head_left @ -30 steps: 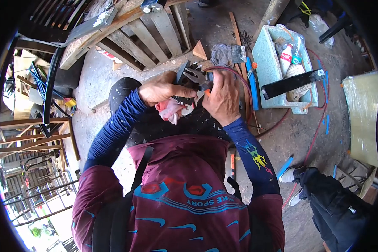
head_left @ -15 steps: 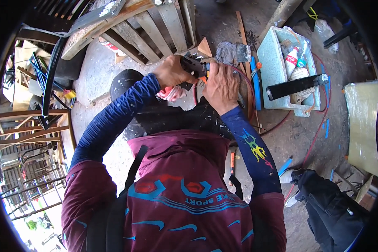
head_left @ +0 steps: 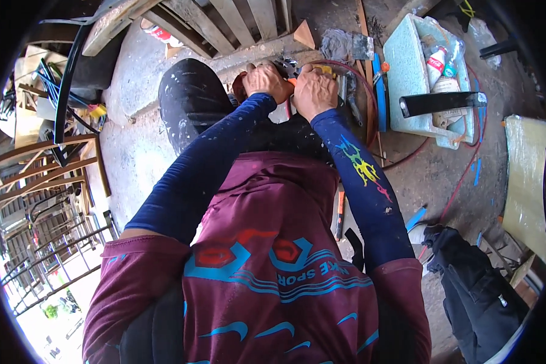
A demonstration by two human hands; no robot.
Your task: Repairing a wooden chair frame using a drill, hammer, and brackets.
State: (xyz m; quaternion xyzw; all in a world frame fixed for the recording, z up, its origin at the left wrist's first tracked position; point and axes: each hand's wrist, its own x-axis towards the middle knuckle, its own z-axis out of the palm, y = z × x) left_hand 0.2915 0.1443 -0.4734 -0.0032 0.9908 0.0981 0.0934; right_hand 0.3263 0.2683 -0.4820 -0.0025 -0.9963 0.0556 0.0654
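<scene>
My left hand is curled over a dark tool with a small orange part, in front of my knees. Close beside it, my right hand is closed at the orange part, with its fingers bent. The hands hide most of the tool, so its exact kind cannot be made out. A reddish cloth or object shows just left of my left hand. Several slim tools lie on the floor right of my right hand.
A slatted wooden piece stands ahead. Right of it lie a wooden wedge and a grey rag. A pale foam box holds a bottle, with a black bar across it. A red hose curves nearby; another person's dark trousers show lower right.
My left hand has moved right and turned its back upward, nearer my right hand. The tool is now more covered. My view has shifted slightly, and my left knee shows more.
</scene>
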